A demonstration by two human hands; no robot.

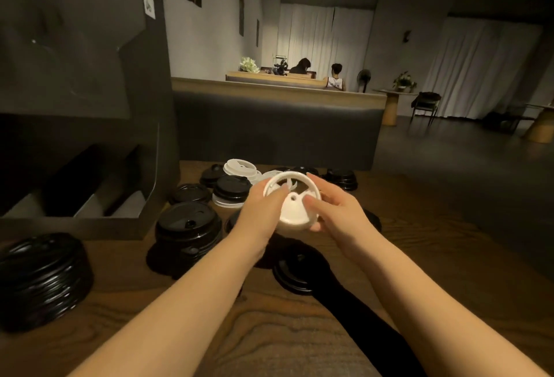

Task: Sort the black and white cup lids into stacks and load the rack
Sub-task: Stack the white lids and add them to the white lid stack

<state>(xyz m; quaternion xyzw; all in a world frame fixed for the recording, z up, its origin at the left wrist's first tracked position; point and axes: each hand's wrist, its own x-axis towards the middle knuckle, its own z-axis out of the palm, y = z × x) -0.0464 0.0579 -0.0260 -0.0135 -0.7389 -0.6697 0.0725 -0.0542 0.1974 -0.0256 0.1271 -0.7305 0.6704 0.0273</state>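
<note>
A short stack of white cup lids (295, 211) is held above the wooden table (434, 256) between both hands. My left hand (259, 214) grips its left side with fingers over the top. My right hand (337, 211) grips its right side, thumb on top. Behind it stand another white lid (239, 166) and a black lid on white ones (232, 189). Black lid stacks sit at centre left (187, 226) and far left (42, 274). A single black lid (296, 271) lies under my forearms. The dark rack (90, 124) stands at the left.
More loose black lids (341, 178) lie at the table's far edge. A dark padded bench back (275, 127) rises right behind the table. Two people sit far off in the room, with chairs and round tables at the right.
</note>
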